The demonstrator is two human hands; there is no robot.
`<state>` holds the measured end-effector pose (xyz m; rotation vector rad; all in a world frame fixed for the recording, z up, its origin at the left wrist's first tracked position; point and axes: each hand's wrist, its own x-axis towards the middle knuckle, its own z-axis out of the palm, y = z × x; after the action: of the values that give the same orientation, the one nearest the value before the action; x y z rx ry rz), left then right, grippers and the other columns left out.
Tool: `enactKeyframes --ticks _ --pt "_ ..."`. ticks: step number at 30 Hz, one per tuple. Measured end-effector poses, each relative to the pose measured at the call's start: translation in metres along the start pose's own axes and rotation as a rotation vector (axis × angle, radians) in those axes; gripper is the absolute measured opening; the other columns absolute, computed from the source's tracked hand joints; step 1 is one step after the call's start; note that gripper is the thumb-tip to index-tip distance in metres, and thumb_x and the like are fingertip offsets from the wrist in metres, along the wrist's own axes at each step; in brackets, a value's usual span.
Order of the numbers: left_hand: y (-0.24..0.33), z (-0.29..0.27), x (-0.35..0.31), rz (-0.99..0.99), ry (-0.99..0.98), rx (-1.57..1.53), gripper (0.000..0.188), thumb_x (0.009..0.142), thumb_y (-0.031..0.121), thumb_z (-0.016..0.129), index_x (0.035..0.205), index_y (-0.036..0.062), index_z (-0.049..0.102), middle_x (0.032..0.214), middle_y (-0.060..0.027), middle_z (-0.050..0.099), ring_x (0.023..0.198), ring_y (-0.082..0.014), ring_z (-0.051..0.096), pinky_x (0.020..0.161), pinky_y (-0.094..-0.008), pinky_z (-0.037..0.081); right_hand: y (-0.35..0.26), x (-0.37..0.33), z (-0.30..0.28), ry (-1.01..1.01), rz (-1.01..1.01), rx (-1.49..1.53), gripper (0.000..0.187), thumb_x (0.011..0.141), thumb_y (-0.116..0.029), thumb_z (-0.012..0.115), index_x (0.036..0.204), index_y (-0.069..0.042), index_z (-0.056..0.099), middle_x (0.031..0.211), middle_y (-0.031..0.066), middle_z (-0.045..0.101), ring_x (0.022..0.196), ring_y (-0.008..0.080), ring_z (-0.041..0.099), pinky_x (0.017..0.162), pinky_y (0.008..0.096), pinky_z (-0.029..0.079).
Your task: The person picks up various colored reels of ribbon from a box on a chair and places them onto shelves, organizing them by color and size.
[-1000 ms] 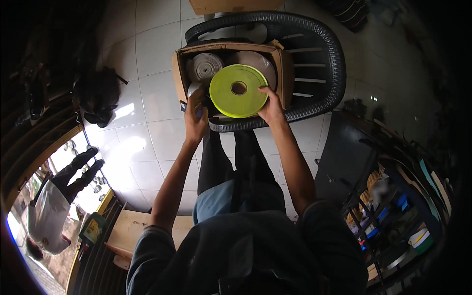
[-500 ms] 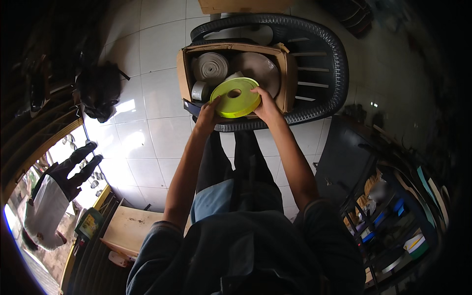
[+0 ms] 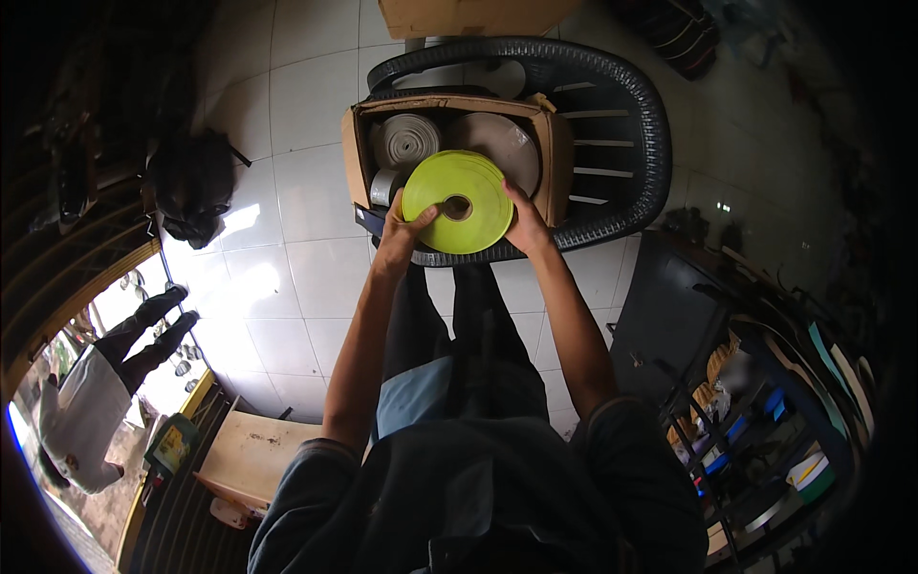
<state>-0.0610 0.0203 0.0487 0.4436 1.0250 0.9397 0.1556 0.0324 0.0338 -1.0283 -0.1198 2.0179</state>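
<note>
A flat yellow-green roll of tape (image 3: 461,182) with a round centre hole is held up between both hands, face toward me. My left hand (image 3: 400,236) grips its lower left rim and my right hand (image 3: 524,225) grips its right rim. Behind the roll, an open cardboard box (image 3: 355,155) rests on a dark plastic chair (image 3: 631,182). Inside the box lie a white roll (image 3: 405,140), a large tan roll (image 3: 497,142) and a small grey roll (image 3: 383,186), partly hidden by the yellow-green one.
White floor tiles (image 3: 296,277) spread to the left. A black bag (image 3: 191,187) lies at the left. Another person stands at the lower left (image 3: 81,411). A wooden stool (image 3: 251,459) is beside my left leg. Cluttered shelves (image 3: 765,421) fill the right. Another cardboard box (image 3: 459,14) sits at the top.
The yellow-green roll tilted flatter half a second ago and now faces me upright again, lifted slightly toward me. Both hands stayed on its rim.
</note>
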Motion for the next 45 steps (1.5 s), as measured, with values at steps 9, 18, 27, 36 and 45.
enactKeyframes --ticks 9,18,27,36,45 --pt "0.011 -0.01 -0.007 0.03 -0.042 0.0 0.036 0.079 0.008 0.072 0.108 0.0063 0.052 0.102 -0.0022 0.061 0.097 -0.0109 0.055 0.09 -0.0278 0.041 -0.007 -0.007 -0.007 -0.24 0.024 -0.2 0.054 0.079 -0.021 0.073 0.122 0.0 0.05 0.112 0.0079 0.058 0.103 0.0172 0.055 0.089 0.0295 0.046" --pt "0.019 -0.007 0.006 -0.076 -0.116 0.318 0.041 0.078 0.015 0.074 0.112 0.0035 0.053 0.102 -0.0043 0.061 0.096 -0.0127 0.057 0.087 -0.0281 0.044 -0.006 -0.01 -0.005 -0.088 -0.001 -0.502 0.051 0.08 -0.021 0.07 0.122 0.002 0.051 0.11 0.0103 0.059 0.098 0.0166 0.056 0.087 0.0289 0.044" --pt "-0.006 -0.003 0.004 -0.129 -0.066 0.274 0.043 0.081 0.024 0.071 0.114 -0.0005 0.056 0.102 -0.0069 0.063 0.093 -0.0137 0.059 0.083 -0.0282 0.047 0.018 -0.008 -0.027 0.048 0.033 -0.477 0.048 0.084 -0.021 0.067 0.124 0.0 0.05 0.111 0.0086 0.059 0.102 0.0156 0.054 0.088 0.0289 0.042" --pt "0.001 0.004 0.018 -0.117 -0.099 0.386 0.049 0.081 0.026 0.071 0.119 0.0008 0.052 0.105 -0.0076 0.062 0.096 -0.0147 0.059 0.084 -0.0283 0.047 0.02 -0.001 -0.032 0.078 -0.018 -0.416 0.049 0.079 -0.02 0.071 0.119 0.0 0.054 0.106 0.0097 0.061 0.096 0.0166 0.058 0.084 0.0293 0.045" --pt "-0.006 -0.003 0.027 -0.092 -0.132 0.306 0.039 0.078 0.013 0.074 0.112 0.0034 0.058 0.1 -0.0019 0.063 0.092 -0.009 0.058 0.082 -0.0249 0.046 0.004 0.002 -0.045 -0.005 0.06 -0.332 0.05 0.079 -0.025 0.073 0.117 0.003 0.054 0.103 0.0071 0.059 0.094 0.0141 0.054 0.082 0.0278 0.043"
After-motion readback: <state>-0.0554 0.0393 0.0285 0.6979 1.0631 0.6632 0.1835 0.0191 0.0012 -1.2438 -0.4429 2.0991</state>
